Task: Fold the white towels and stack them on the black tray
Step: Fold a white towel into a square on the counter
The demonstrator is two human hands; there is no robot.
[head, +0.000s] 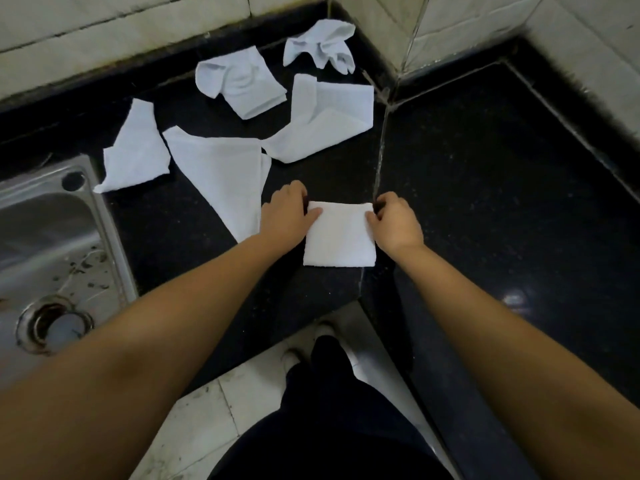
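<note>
Folded towel (340,237) lies right of the sink (52,216) — left hand (287,211) and right hand (394,220) apparently pinch its far corners.

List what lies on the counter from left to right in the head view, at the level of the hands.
Steel sink → flat triangular towel → left hand → folded square towel → right hand → bare black counter.

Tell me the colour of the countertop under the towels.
Black, faintly speckled countertop, clearest in the head view.
</note>
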